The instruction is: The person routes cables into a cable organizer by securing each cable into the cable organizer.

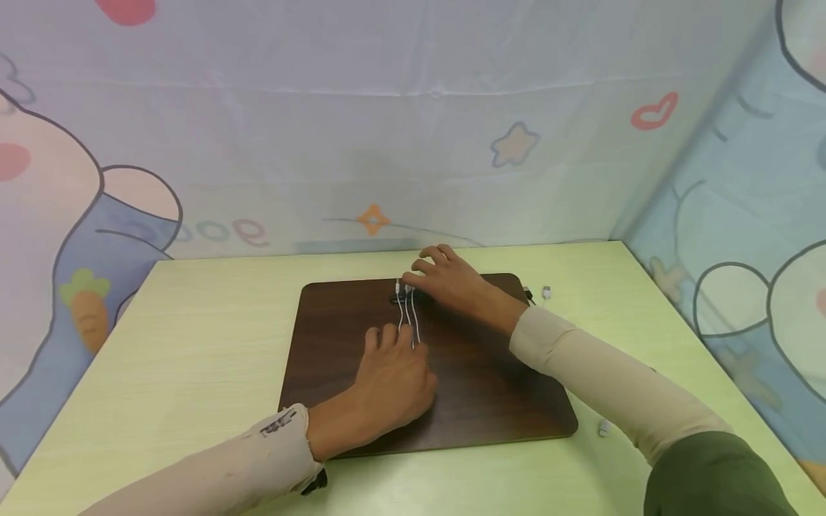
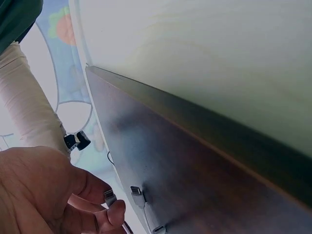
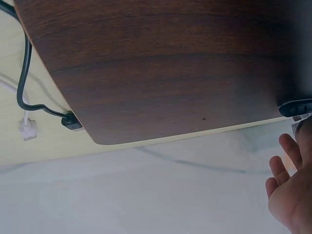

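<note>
Near the middle of a dark brown board (image 1: pixel 490 387), my left hand (image 1: pixel 392 380) pinches a USB cable plug (image 2: pixel 109 197) between thumb and finger, as the left wrist view shows. Two more USB plugs (image 2: pixel 137 196) lie on the board beside that hand. Several thin white cables (image 1: pixel 416 322) run from the left hand to a black cable clip (image 3: pixel 296 107) at the board's far edge. There my right hand (image 1: pixel 452 279) pinches a cable end (image 3: pixel 296 126) with metal on it; its other fingers are loosely bent. The fingertips are partly cut off in the right wrist view.
A black cable plug (image 3: pixel 71 121) and a white cable plug (image 3: pixel 28 128) lie beyond the board's far right corner. Another small plug (image 1: pixel 604 428) lies right of the board on the pale table (image 1: pixel 193 344). A printed cloth wall (image 1: pixel 323 143) stands behind.
</note>
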A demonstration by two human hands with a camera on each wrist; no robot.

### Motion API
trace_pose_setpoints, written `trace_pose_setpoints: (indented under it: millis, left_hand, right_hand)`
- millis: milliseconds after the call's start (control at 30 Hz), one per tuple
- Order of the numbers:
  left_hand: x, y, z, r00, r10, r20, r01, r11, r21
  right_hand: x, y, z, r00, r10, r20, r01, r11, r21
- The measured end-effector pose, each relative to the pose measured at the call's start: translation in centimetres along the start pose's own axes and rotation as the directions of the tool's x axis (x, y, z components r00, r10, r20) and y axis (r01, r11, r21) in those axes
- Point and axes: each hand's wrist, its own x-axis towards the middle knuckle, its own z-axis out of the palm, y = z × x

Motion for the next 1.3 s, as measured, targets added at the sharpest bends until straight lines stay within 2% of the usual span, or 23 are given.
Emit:
trace_pose_setpoints:
  millis: [300,733,1067,1133,1167,1300]
  left_hand:
    - [0.4,0.3,0.4,0.999,0.032,-0.018,-0.031,0.999,0.028]
    - [0.8,0.2,0.6,0.999,0.032,-0.004,-0.032,0.999,0.029]
    - [0.9,0.4,0.7,0.999,0.042,-0.013,-0.042,0.998,0.039]
    - [1.0,0.5,0.7,0.999,0.043,-0.018,-0.042,0.998,0.046]
    - [1.2,0.3,1.3,0.998,0.049,-0.03,-0.047,0.997,0.053]
    - [1.3,0.3,1.0,0.999,0.042,-0.011,-0.041,0.998,0.051]
  right_hand:
    - [-0.3,0.0,0.1,1.0,-0.007,-0.002,0.007,0.999,-0.042]
    - [-0.1,-0.1,0.7,1.0,0.001,-0.005,-0.001,0.999,-0.042]
    - [0.0,-0.4,0.4,1.0,0.011,0.002,-0.011,0.993,-0.117]
    - [0.1,-0.5,0.2,1.0,0.022,0.016,-0.02,0.992,-0.124]
    - [0.1,-0.6,0.1,0.999,0.029,0.027,-0.025,0.992,-0.126]
    - [0.4,-1.0,-0.1,0.995,0.057,0.076,-0.048,0.991,-0.127]
